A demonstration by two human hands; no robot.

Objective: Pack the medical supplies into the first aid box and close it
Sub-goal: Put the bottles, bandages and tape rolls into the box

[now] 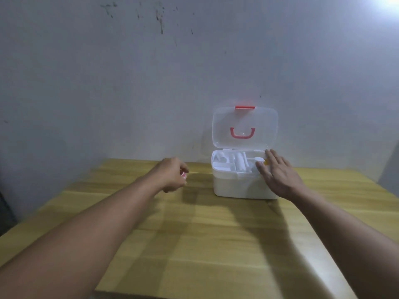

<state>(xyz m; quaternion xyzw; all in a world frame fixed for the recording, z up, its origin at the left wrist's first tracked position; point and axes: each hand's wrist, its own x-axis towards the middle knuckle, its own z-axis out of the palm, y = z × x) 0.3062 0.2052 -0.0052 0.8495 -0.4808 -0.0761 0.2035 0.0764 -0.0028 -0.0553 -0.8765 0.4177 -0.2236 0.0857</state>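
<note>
A white first aid box [235, 186] stands at the far side of the wooden table [216, 244], its clear lid [245, 128] with a red handle raised upright. White supplies [235, 164] lie in the top tray's compartments. My right hand [278, 175] hovers over the tray's right end with fingers spread, next to a white round cap [259, 159] and a small yellow thing [266, 162]. My left hand [172, 176] is to the left of the box, curled around a small pink and white item [184, 175], mostly hidden by the fingers.
A grey stained wall [151, 83] rises right behind the table and box. The table's left edge drops off to a dark area [6, 208]. A bright light glares at the top right corner.
</note>
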